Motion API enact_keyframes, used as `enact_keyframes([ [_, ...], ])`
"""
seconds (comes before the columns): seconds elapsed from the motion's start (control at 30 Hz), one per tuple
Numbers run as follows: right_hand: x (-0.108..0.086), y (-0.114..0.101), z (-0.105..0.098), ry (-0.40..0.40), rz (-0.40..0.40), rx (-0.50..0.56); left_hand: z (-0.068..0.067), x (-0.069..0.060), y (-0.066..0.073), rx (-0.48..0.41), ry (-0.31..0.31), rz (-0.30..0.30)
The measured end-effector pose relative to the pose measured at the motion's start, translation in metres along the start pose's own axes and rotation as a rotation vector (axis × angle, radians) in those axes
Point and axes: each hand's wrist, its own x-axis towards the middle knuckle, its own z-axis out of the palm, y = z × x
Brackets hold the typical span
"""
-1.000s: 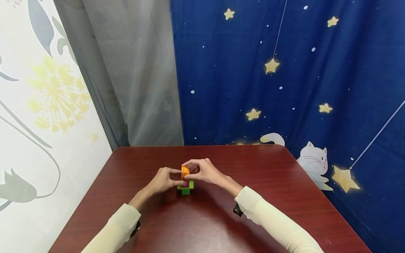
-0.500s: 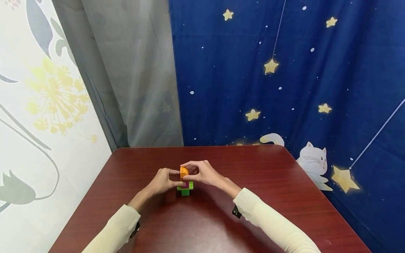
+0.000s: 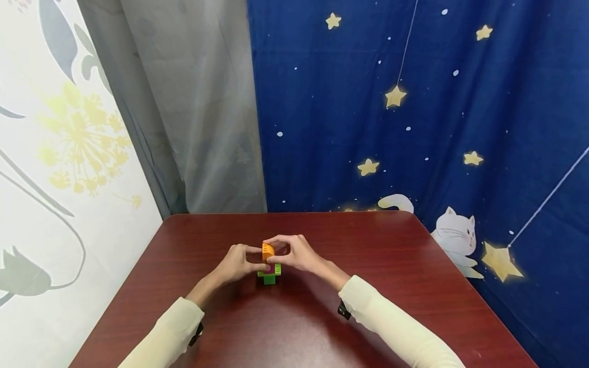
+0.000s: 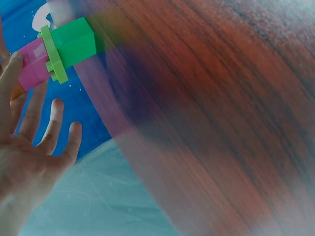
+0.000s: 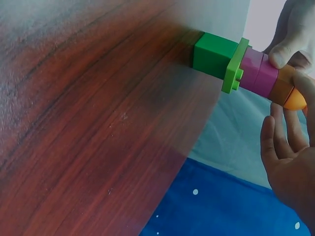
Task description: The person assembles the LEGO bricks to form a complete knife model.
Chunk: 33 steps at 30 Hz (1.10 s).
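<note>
A small stack of toy building blocks stands on the table, its green block point(image 5: 215, 55) at the bottom. Above that come a lime-green plate point(image 5: 235, 66) and pink blocks point(image 5: 258, 71). An orange block point(image 3: 268, 251) with a rounded side tops the stack. My left hand point(image 3: 235, 263) holds the stack from the left, its thumb on the pink part. From the right, my right hand point(image 3: 298, 253) pinches the orange block between thumb and fingers. In the left wrist view the orange part is mostly hidden behind the left hand.
The stack is on a dark red wood-grain table point(image 3: 276, 327). Behind it hang a grey curtain point(image 3: 216, 128) and a blue curtain point(image 3: 322, 128) with stars. A white patterned panel point(image 3: 60, 220) borders the left side.
My right hand has shifted very slightly toward me and down at the orange block. The left hand keeps its hold, and the stack stays in place.
</note>
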Motion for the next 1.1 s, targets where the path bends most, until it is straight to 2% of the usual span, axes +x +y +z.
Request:
enact_keyframes([
  [0.3,0.0,0.006,0.005,-0.003,-0.003,0.059,-0.002,-0.002,0.001,0.008,-0.005,-0.008],
  [0.5,-0.002,0.009,0.005,0.02,0.002,0.109,0.0,-0.002,0.002,0.015,0.024,0.027],
  [0.77,-0.007,0.014,0.012,0.037,-0.029,0.086,0.005,-0.006,-0.001,-0.013,0.031,0.01],
  [1.1,-0.01,0.015,0.013,0.01,-0.029,0.028,0.005,-0.01,0.002,-0.03,0.027,0.043],
])
